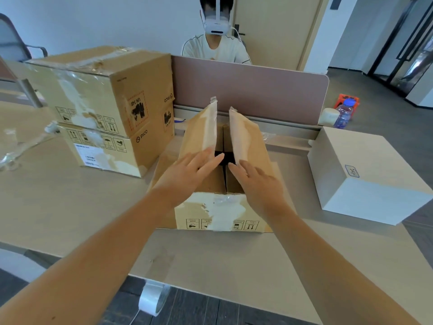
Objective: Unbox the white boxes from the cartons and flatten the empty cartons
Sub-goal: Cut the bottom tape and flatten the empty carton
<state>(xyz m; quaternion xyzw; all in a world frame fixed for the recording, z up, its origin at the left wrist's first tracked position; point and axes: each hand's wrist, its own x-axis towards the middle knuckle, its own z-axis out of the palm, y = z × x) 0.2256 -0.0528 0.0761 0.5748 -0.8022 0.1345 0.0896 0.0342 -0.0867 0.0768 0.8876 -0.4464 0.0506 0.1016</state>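
Opening step it was: left hand and right hand lay flat-fingered, gripping nothing, on the inner flaps of the carton mid-counter, outer flaps up; next, I judged, spreading those flaps

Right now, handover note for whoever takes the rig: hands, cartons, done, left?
Left hand: open, fingers straight, on the left outer flap of the middle carton.
Right hand: open, by the right flap.
Middle carton: outer flaps raised, inner flaps nearly shut, dark gap between them.
Done: one white box stands on the table's right side.
Left: open the inner flaps, empty and flatten this carton, then the two stacked cartons at left, which look closed.
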